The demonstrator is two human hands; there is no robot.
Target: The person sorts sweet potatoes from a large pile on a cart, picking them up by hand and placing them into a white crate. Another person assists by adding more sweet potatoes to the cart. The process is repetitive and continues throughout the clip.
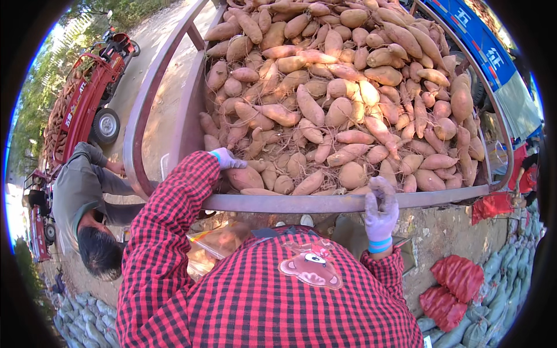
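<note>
A heap of sweet potatoes [313,104] with thin roots fills the metal cargo bed in front of me. My left hand [227,158], in a pale knit glove, is at the near left corner of the bed. Its fingers lie against the upper end of a large sweet potato [246,177]; whether they grip it is hidden. My right hand [381,209], in a soiled pale glove with a blue cuff, is at the near metal rail [296,203]. Its fingers are bent with a gap to the thumb, and nothing shows between them.
Another person [93,209] bends beside the bed on my left. Beyond stands a red cargo tricycle [93,95] loaded with sweet potatoes. A blue truck [474,48] is at far right. Red mesh sacks [457,278] and many grey-green sacks [496,300] lie behind on the right.
</note>
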